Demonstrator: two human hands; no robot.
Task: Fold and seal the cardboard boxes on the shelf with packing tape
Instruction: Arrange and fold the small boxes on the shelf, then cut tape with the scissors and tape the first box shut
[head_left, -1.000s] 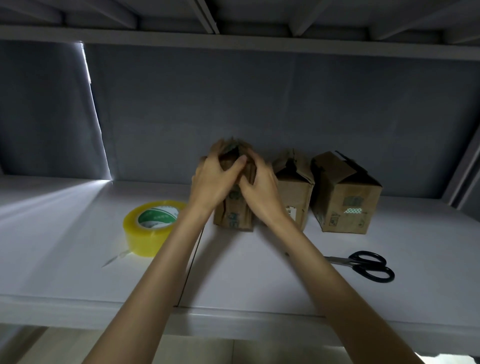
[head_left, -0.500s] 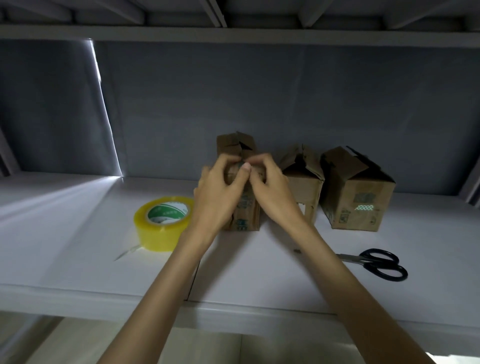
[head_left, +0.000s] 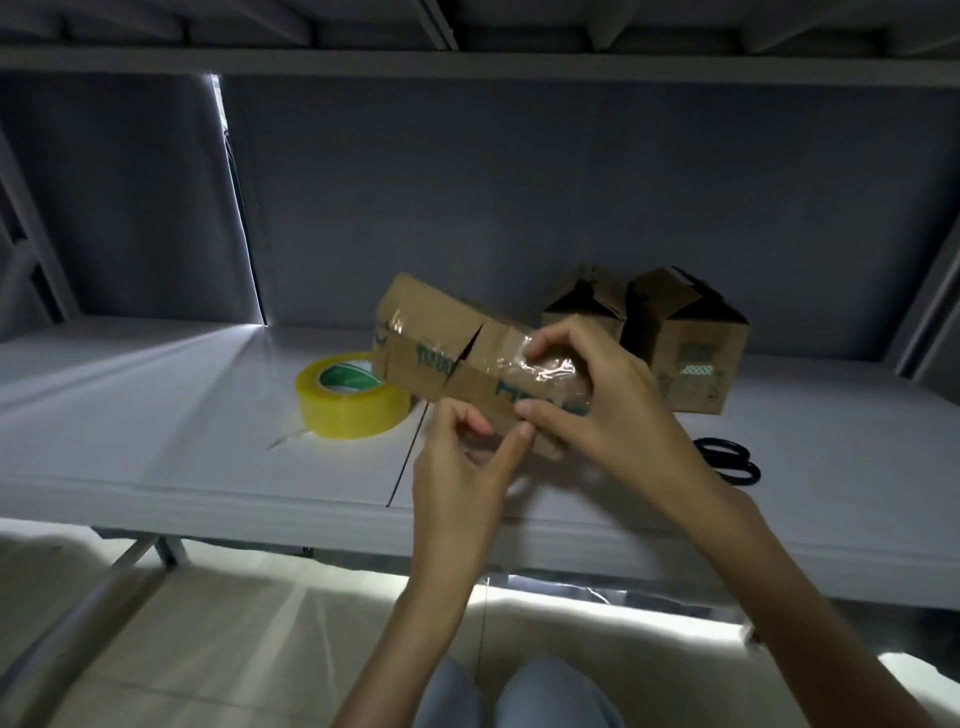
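Observation:
A small brown cardboard box (head_left: 441, 343) with clear tape across it is tipped over and lifted above the white shelf (head_left: 156, 415), its flaps facing me. My right hand (head_left: 597, 410) grips the box's right end, fingers curled over the taped part. My left hand (head_left: 467, 467) is just below the box's near edge, thumb and fingers pinched together at that edge. Two more brown boxes (head_left: 587, 306) (head_left: 691, 353) with loose top flaps stand at the back right. A yellow roll of packing tape (head_left: 353, 395) lies left of the held box.
Black scissors (head_left: 727, 457) lie on the shelf at the right, partly hidden by my right wrist. A grey back wall closes the shelf, with another shelf board overhead. Metal frame posts stand at both sides. My knees show below the shelf's front edge.
The box that stood upright at the back has been tipped over and pulled toward me, off the shelf surface. Both hands came down and forward with it. The camera view dropped lower.

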